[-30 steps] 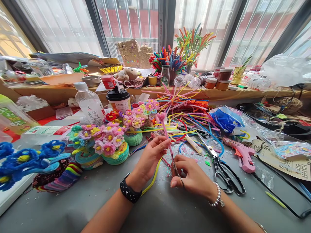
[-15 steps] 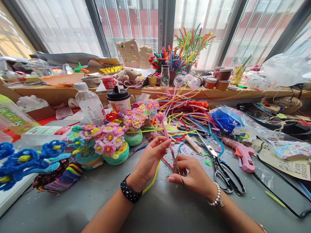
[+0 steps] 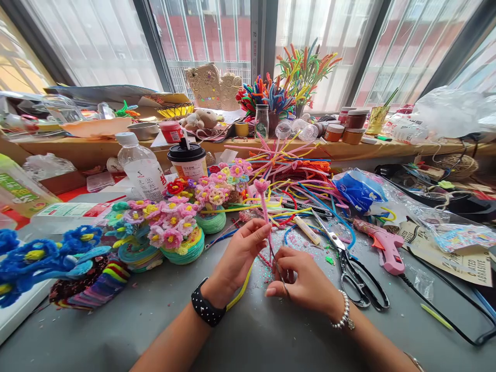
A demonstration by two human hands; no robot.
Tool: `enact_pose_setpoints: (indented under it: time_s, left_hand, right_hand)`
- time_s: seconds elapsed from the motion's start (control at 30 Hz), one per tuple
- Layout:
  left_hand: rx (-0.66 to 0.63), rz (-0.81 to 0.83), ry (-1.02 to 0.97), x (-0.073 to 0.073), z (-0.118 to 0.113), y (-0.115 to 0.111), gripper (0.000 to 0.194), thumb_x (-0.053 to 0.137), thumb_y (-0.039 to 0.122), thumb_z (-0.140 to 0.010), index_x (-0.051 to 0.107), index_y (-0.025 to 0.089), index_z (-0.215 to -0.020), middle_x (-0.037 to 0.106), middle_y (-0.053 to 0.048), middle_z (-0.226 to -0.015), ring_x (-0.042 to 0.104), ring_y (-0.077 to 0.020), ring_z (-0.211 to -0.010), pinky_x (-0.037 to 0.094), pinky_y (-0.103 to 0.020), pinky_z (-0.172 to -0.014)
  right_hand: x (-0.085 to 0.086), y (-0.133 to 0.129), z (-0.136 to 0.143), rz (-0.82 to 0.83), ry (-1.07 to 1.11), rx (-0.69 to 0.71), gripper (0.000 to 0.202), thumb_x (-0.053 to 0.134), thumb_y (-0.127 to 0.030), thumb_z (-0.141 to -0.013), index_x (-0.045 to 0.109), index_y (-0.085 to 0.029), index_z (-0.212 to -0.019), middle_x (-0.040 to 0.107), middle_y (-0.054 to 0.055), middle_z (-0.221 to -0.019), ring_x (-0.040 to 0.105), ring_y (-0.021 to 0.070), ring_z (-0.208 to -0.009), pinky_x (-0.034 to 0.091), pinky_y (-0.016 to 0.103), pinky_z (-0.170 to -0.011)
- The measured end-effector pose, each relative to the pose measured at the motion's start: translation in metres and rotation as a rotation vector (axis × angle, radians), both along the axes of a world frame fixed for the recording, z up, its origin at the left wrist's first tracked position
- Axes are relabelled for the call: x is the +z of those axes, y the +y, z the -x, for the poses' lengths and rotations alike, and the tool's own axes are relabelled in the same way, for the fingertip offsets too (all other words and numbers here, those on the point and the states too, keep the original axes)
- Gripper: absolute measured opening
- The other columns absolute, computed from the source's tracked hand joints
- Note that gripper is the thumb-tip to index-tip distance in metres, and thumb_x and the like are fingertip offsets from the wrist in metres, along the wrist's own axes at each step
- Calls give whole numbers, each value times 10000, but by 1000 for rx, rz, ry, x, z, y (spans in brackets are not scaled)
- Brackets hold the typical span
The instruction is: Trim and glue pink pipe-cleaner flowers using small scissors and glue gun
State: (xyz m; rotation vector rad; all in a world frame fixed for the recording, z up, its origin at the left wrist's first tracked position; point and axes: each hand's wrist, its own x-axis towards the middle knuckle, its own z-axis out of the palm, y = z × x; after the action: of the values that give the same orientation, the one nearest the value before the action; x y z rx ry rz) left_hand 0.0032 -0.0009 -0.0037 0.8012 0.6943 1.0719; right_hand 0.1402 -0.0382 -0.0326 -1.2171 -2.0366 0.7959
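Observation:
My left hand [image 3: 242, 258], with a dark dotted band at the wrist, pinches the stem of a pink pipe-cleaner flower [image 3: 262, 194]. The flower head points up, and the stem runs down past my fingertips. Beside it, my right hand [image 3: 306, 276] is closed on a thin dark metal tool that looks like small scissors [image 3: 285, 288]. Its narrow tip is up against the lower stem, close to my left fingers; my fingers partly hide its handles. A yellow pipe cleaner [image 3: 243, 289] passes behind my left wrist.
Large scissors [image 3: 343, 258] and a pink glue gun [image 3: 389, 250] with its cord lie at the right. Potted pipe-cleaner flowers [image 3: 174, 222] stand at the left, near a plastic bottle [image 3: 141, 173] and lidded cup [image 3: 188, 160]. Loose pipe cleaners [image 3: 294, 170] pile up behind my hands.
The pink flower has turned more upright and shifted slightly right and down. The metal tool's tip has moved slightly left along the stem. Both hands keep their hold.

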Motion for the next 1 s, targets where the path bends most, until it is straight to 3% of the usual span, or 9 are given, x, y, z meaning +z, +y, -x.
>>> enact_pose_setpoints:
  time_s: [0.63,1.0]
  left_hand:
    - [99,54,-64,0,1,1,161,686,189,-617,545,165,-691,476,48,-683,421,-42,-590,345,-170,-551]
    - [109,36,-59,1,2,2,139,667,181,-639,546,165,-706,478,42,-704,425,-40,-590,352,-167,-554]
  right_hand:
    - [-10,4,2,-99,44,-49,560,462,-659,-654,365,-169,-399,432,-19,-479,394,85,-458,308,210,-449]
    - [-5,4,0,-36,39,-39,567,444,-670,-652,361,-173,-392,457,-7,-478,413,90,-460,332,220,-464]
